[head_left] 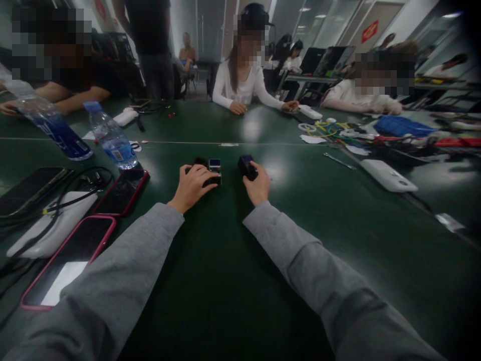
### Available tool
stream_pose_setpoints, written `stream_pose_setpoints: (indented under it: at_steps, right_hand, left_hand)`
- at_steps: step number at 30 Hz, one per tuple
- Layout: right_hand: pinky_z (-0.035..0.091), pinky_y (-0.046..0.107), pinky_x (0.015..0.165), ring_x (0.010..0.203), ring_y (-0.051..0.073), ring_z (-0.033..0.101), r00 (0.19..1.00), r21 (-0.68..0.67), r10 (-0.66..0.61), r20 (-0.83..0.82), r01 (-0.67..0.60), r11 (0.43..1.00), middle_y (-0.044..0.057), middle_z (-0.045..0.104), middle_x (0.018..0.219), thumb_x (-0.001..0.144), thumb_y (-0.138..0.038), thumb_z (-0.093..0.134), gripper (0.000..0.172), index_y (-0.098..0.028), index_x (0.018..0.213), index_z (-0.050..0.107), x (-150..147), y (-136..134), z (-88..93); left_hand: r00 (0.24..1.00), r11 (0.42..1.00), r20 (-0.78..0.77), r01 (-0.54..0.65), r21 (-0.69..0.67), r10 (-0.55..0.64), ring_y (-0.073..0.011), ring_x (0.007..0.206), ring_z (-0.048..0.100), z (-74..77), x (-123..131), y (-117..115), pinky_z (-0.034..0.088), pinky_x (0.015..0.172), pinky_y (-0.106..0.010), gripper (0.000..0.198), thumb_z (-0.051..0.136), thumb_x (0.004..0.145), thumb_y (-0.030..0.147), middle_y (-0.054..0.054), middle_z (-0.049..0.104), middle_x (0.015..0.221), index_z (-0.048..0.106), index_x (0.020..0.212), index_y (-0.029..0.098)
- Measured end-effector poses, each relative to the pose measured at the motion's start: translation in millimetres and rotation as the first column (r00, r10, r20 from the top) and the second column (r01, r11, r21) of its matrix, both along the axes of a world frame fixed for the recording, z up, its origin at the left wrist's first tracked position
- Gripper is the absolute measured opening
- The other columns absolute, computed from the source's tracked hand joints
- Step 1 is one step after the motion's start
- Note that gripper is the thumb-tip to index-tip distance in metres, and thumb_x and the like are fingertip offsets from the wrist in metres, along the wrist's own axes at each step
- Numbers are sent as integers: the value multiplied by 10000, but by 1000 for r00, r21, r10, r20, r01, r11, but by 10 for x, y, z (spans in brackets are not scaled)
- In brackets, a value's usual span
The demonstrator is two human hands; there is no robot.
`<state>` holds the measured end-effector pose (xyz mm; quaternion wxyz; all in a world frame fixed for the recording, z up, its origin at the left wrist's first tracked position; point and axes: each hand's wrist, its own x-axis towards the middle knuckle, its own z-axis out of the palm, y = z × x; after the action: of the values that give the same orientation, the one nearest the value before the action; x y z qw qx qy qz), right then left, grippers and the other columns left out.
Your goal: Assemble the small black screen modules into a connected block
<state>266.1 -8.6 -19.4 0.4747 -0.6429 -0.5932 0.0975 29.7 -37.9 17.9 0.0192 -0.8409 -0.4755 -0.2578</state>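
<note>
My left hand (193, 185) is closed over a small dark device in the middle of the green table (225, 281). Its palm and fingers hide most of that device; next to the fingertips a small lit-looking screen with a silvery edge (215, 163) shows. A short way to the right, my right hand (259, 183) grips a small black box-shaped device (247, 163) with a dark screen on top, thumb on the near side and fingers on the right. The two devices are apart. Their exact kind is too small to make out.
On the left lie phones in red (122, 193) and pink (71, 260) cases, a white power bank (52, 225), black cables and two water bottles (114, 138). Toward the right are a wrench (339, 161), another white power bank (388, 175) and tangled wires (338, 130). Several people sit across the table.
</note>
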Motion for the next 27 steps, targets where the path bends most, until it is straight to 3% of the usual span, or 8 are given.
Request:
stream_pose_setpoints:
  at_steps: [4,7,9,15,20,27]
  right_hand:
    - [432,516,1018,1212,294,533,995,159,-89,49,80,984,121,562,1284,809,-150,553,498,-218,1303,544,-31,-54,113]
    - [390,504,1056,1297,267,473,974,311,-93,207,24,950,93,515,1374,879,-188,517,471,-256,1345,508,-119,-124,200]
    - [378,487,1070,1305,250,469,955,350,-65,291,-43,936,90,515,1382,917,-226,509,450,-250,1366,490,-182,-159,217]
    - [418,457,1032,1205,264,538,932,204,84,352,-163,965,109,594,1270,900,-263,576,463,-194,1355,527,-225,-138,144]
    - [443,458,1003,1136,277,577,948,92,99,303,-132,987,117,619,1232,867,-241,615,456,-170,1316,568,-187,-97,131]
    - [293,513,1139,1178,300,557,884,34,102,456,-132,991,153,634,1197,930,-338,592,448,-122,1320,554,-206,-66,47]
  left_hand:
    - [998,1000,55,-8,21,7,-346,1365,389,-37,-91,35,253,1124,-565,657,697,827,519,-91,530,1423,473,1411,319]
    - [994,998,89,-63,22,60,-381,1437,274,-120,-333,91,239,1156,-587,869,777,750,514,-108,399,1526,361,1483,300]
    - [995,999,91,-47,-16,48,-391,1435,285,-190,-508,129,258,1152,-622,928,801,722,510,-116,357,1548,330,1491,293]
    - [981,997,189,58,-48,-48,-310,1321,493,-284,-718,152,459,1059,-570,574,698,854,355,-91,442,1469,474,1377,280]
    - [981,996,181,80,-33,-73,-303,1302,516,-274,-665,120,495,1037,-558,579,699,855,317,-97,446,1467,475,1387,272]
    - [991,999,126,45,-21,-42,-290,1243,564,-226,-596,91,547,983,-522,548,678,875,325,-90,463,1442,479,1381,265]
